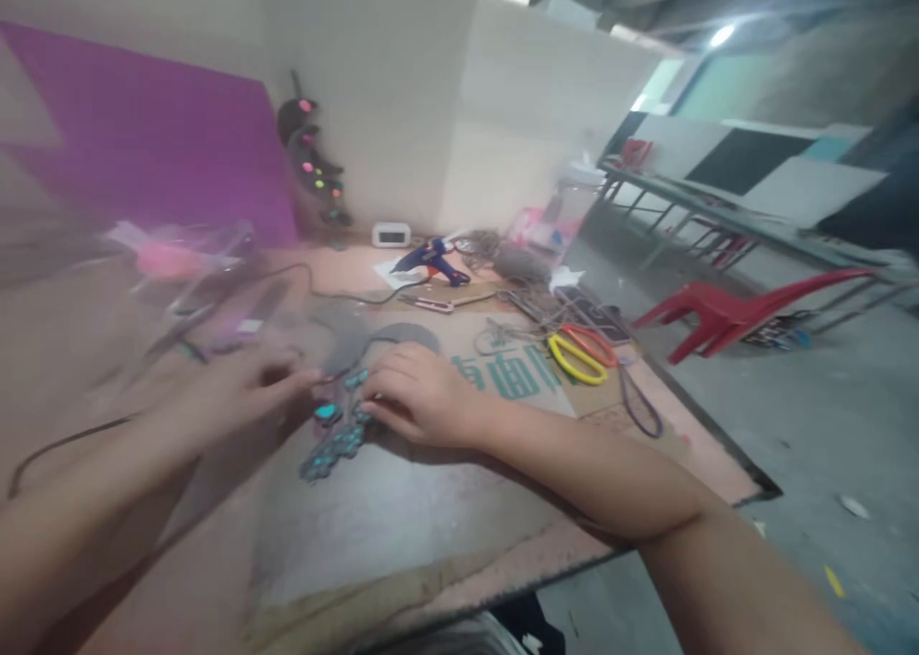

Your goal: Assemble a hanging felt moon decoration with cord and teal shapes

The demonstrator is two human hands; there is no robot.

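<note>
A dark grey piece dotted with turquoise [337, 452] lies on the board in front of me, its upper part partly covered by my fingers. My right hand [423, 396] is closed on its upper right side, thumb and fingertips pinched together. From the left, my left hand [277, 379] reaches to the same piece, its thumb and finger drawn together near the upper left edge; blur hides what is between them. A larger turquoise spot [326, 412] shows between the hands. Behind them is a flat grey rounded shape [411, 334].
A blue glue gun [435, 260], a box cutter [435, 304], yellow-and-orange-handled scissors [580, 356] and a small white clock [392, 235] lie farther back. A plastic jar [572, 205] stands at the back right. A dotted crescent decoration [314, 162] leans on the wall. A red chair [732, 315] is beyond the table.
</note>
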